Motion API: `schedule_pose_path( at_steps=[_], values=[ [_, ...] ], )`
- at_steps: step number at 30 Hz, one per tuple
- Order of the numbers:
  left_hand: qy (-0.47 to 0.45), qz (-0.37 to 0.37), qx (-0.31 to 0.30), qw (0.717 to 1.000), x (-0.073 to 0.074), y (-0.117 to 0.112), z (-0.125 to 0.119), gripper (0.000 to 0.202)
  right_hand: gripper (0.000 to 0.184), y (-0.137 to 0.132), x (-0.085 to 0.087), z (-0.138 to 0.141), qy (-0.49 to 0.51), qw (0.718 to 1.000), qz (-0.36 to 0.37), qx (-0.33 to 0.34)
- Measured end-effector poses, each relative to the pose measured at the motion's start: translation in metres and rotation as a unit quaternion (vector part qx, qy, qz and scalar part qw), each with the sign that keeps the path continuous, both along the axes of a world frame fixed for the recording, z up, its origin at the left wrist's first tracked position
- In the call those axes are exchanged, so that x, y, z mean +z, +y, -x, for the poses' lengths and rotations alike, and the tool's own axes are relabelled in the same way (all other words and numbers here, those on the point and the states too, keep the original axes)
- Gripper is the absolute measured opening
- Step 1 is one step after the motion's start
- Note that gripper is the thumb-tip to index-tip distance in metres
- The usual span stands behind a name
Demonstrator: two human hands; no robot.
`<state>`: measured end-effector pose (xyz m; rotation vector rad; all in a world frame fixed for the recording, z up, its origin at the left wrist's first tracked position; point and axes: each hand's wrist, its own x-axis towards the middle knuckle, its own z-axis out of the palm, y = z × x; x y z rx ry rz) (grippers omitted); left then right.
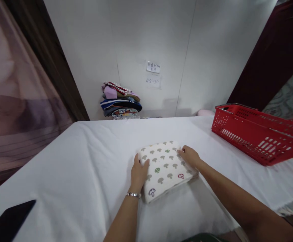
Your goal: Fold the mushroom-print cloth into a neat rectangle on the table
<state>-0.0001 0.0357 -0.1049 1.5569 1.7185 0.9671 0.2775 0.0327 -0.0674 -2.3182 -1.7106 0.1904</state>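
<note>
A white cloth [164, 164] printed with grey, green, red and purple mushrooms lies folded into a thick, roughly square bundle on the white-covered table [60, 158]. My left hand [138, 173] grips its left side, with the thumb on top and the fingers partly hidden along the edge. On the opposite side my right hand [190, 156] holds the right edge near the far corner, its thumb and fingers bent against the fabric. The near edge of the bundle shows stacked layers.
A red plastic basket [247, 134] with metal handles stands at the right. Behind the table's far edge rises a pile of folded fabrics [121, 101] against a pale wall bearing two paper notes [153, 80]. A dark flat object [11, 220] lies at the near left.
</note>
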Motion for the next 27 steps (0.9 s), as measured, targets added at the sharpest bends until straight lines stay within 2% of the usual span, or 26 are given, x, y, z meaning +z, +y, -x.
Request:
schedule_pose_path(
  at_steps=[3, 7, 13, 19, 22, 25, 27],
  values=[
    [-0.038, 0.021, 0.002, 0.999, 0.002, 0.002, 0.001, 0.069, 0.022, 0.001, -0.007, 0.004, -0.008, 1.000, -0.022, 0.018],
    [-0.074, 0.012, 0.013, 0.997, 0.007, 0.003, 0.002, 0.064, 0.024, -0.003, -0.018, 0.000, 0.045, 0.996, -0.069, 0.015],
    [-0.057, 0.042, 0.014, 0.997, 0.011, 0.000, 0.005, 0.062, 0.021, -0.003, -0.025, 0.000, 0.062, 0.997, -0.041, 0.009],
    [-0.034, 0.025, -0.002, 0.999, 0.008, -0.001, 0.006, 0.063, 0.031, -0.003, -0.019, -0.005, 0.027, 1.000, 0.011, 0.005],
    [-0.030, 0.024, -0.001, 0.999, 0.005, -0.001, 0.005, 0.063, 0.042, -0.002, -0.009, 0.003, -0.005, 0.997, -0.040, 0.058],
    [-0.028, 0.028, 0.002, 0.999, 0.004, -0.001, 0.005, 0.062, 0.052, -0.006, 0.000, 0.034, -0.019, 0.976, -0.131, 0.175],
    [-0.024, 0.026, 0.006, 0.999, 0.004, 0.000, 0.005, 0.061, 0.059, -0.011, 0.002, 0.061, -0.007, 0.954, -0.131, 0.271]
  ],
)
